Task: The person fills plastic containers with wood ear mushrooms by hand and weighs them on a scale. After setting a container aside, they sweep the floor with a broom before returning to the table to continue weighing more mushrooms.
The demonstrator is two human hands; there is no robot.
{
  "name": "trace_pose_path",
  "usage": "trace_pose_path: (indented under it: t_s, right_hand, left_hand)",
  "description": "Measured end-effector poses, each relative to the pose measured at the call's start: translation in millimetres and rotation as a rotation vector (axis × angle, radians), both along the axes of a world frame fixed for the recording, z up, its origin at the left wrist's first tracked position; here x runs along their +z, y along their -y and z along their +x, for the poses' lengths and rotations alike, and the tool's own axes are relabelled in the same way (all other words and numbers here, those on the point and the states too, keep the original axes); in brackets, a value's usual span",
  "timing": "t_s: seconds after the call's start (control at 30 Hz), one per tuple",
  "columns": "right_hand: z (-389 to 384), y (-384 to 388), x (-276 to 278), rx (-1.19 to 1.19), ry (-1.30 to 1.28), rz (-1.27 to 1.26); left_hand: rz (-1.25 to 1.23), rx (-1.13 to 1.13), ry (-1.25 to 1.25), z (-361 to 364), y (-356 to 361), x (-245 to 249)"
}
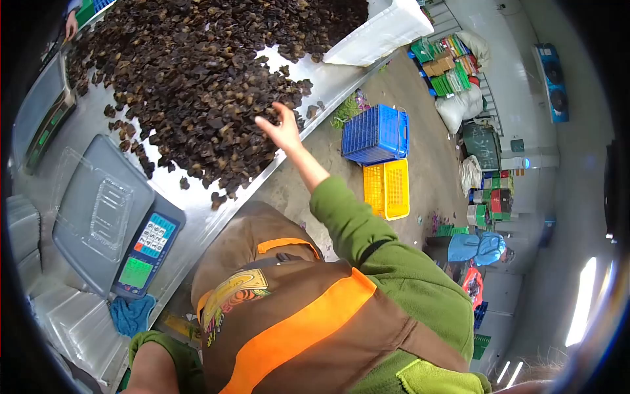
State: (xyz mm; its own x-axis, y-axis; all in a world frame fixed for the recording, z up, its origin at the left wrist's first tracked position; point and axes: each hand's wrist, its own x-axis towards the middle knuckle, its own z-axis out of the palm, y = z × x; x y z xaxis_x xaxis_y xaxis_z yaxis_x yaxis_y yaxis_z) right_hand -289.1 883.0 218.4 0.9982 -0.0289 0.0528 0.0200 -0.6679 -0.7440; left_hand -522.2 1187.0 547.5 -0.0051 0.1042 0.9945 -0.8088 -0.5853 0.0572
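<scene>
My right hand (283,130) hovers at the near edge of a large heap of dark brown pieces (210,98) that look like wood ear mushrooms. Its thumb and forefinger are spread, and I see nothing between them. The heap covers much of a pale metal table (197,194), with loose pieces scattered toward the near side. To the left, a digital scale (147,253) with a lit green display carries a clear plastic tray (108,210) on its grey platform. Of my left arm only a bare forearm (154,374) and rolled green sleeve show; that hand is outside the frame.
Stacked clear trays (79,328) and a blue cloth (131,314) lie beside the scale. A second scale (46,128) stands farther up, near another person's hand (71,25). Blue (377,134) and yellow (387,189) crates are on the floor; a person in blue (476,248) is farther back.
</scene>
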Motion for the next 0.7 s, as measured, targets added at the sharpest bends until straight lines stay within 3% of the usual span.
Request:
trace_pose_path:
  t_s: [0.23,0.33,0.5,0.63,0.7]
  right_hand:
    - [5,-80,-7,0.088,-0.164,-0.04]
    - [-37,-118,-8,0.074,-0.144,-0.401]
    - [-62,-142,-12,0.118,-0.049,-0.628]
    - [-19,-137,-12,0.105,-0.114,-0.64]
    - [-3,-140,-14,0.087,-0.196,-0.617]
  left_hand:
    - [-0.04,-0.094,0.047,-17,-77,-5]
    - [-0.048,-0.099,0.071,-22,-107,-8]
    - [-0.046,-0.061,0.096,-27,-139,-19]
    - [-0.205,0.2,0.105,-36,-163,-58]
    - [-0.062,0.427,-0.522,-53,-177,-78]
